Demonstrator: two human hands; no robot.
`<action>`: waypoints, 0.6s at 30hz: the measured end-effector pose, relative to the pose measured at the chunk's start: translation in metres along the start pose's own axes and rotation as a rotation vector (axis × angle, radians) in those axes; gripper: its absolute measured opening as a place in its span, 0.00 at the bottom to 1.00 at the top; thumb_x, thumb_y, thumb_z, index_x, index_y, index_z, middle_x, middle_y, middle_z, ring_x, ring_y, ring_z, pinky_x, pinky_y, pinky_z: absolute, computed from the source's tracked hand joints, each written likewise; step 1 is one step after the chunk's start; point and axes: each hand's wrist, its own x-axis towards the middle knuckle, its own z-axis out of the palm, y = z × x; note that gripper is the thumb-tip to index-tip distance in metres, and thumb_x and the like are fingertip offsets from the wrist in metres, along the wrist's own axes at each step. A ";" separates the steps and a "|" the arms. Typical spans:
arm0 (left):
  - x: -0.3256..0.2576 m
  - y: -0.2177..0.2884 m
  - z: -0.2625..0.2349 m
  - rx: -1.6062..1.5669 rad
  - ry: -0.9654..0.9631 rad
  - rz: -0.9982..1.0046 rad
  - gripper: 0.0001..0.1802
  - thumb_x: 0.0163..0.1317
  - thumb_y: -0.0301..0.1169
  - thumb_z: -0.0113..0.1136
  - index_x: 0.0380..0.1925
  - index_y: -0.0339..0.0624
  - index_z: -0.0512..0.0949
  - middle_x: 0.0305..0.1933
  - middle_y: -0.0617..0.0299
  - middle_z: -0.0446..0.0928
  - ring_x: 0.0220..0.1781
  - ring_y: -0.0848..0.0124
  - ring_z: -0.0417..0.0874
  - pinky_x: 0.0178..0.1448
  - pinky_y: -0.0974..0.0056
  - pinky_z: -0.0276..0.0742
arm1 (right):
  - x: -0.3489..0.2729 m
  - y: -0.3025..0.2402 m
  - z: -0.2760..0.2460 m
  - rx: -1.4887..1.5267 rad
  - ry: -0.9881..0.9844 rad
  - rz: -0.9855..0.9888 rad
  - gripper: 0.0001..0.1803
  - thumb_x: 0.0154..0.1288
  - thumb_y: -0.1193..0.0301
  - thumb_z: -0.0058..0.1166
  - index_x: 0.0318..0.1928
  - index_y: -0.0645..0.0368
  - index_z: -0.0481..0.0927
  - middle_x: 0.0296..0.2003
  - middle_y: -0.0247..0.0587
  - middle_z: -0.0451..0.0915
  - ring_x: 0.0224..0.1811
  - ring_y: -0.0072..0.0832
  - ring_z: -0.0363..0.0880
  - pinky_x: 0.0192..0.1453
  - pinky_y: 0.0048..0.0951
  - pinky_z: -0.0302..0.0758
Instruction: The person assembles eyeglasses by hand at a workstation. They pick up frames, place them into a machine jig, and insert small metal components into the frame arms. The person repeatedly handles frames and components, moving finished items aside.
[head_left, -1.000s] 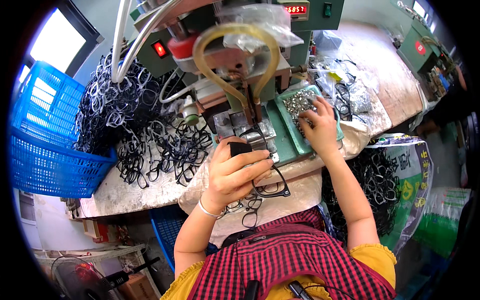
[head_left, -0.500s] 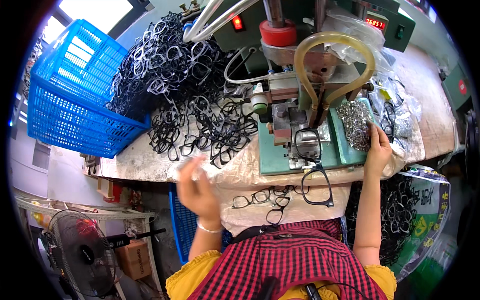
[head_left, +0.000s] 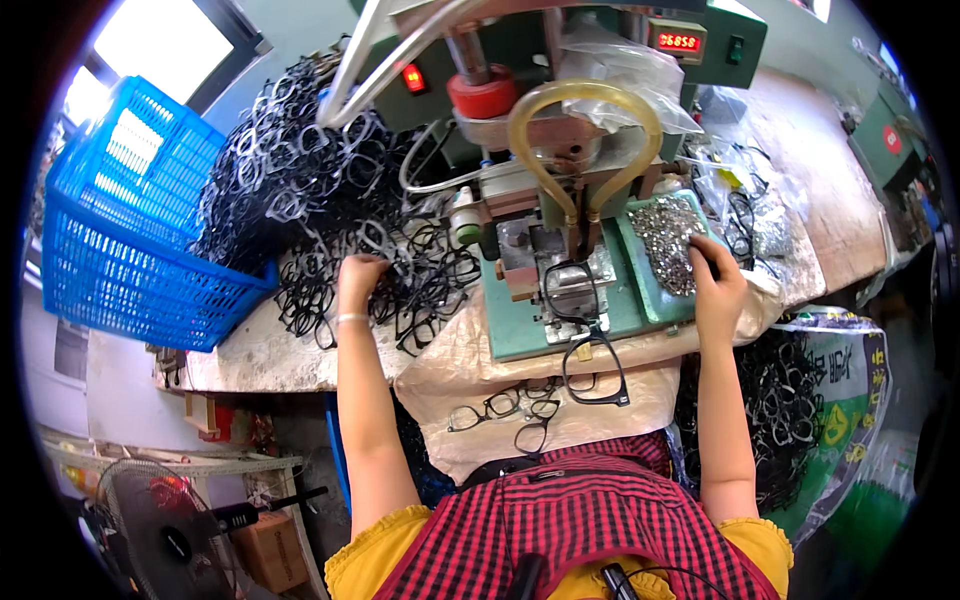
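Basket (head_left: 150,285): blue plastic lattice, tilted, by the left end of the counter (head_left: 810,180).
Window (head_left: 150,45): bright panes in a dark frame, upper left.
Wall (head_left: 290,20): pale blue-grey, beside the window.
Fan (head_left: 175,535): dark, with a round wire guard, lower left.
Carton (head_left: 275,553): brown, just right of the fan.
Rack (head_left: 200,457): pale bars, below the counter's left side.
Sack (head_left: 835,415): green and white, printed, below the counter's right side.
Far machine (head_left: 888,130): green with a round red mark, far right.
Lower right: something green (head_left: 880,500), perhaps another bag; the dim rim makes it hard to tell.
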 end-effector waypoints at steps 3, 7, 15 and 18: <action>-0.044 0.021 -0.006 -0.271 0.066 0.145 0.09 0.58 0.32 0.72 0.27 0.37 0.85 0.21 0.69 0.78 0.21 0.79 0.72 0.28 0.70 0.65 | -0.017 0.008 -0.035 -0.156 0.024 -0.093 0.08 0.62 0.79 0.63 0.42 0.65 0.87 0.39 0.41 0.87 0.45 0.30 0.84 0.55 0.29 0.76; -0.086 0.090 -0.009 -0.628 0.037 0.194 0.09 0.68 0.34 0.67 0.30 0.43 0.81 0.21 0.77 0.70 0.20 0.87 0.63 0.25 0.76 0.52 | -0.019 -0.015 -0.037 -0.197 -0.029 -0.153 0.06 0.61 0.78 0.65 0.40 0.65 0.87 0.36 0.42 0.86 0.42 0.33 0.84 0.53 0.32 0.76; -0.143 0.126 0.030 -1.090 0.116 0.273 0.08 0.73 0.33 0.59 0.37 0.41 0.77 0.30 0.66 0.77 0.26 0.78 0.75 0.29 0.74 0.69 | 0.004 -0.030 0.032 0.079 -0.105 0.060 0.07 0.62 0.75 0.64 0.41 0.62 0.88 0.37 0.43 0.87 0.39 0.33 0.84 0.47 0.30 0.77; -0.172 0.119 0.039 -1.230 0.091 0.182 0.06 0.75 0.31 0.55 0.44 0.42 0.76 0.34 0.62 0.78 0.30 0.72 0.78 0.33 0.71 0.72 | -0.006 -0.040 0.034 0.057 -0.120 -0.107 0.07 0.61 0.77 0.62 0.40 0.62 0.88 0.38 0.44 0.86 0.41 0.35 0.84 0.48 0.32 0.78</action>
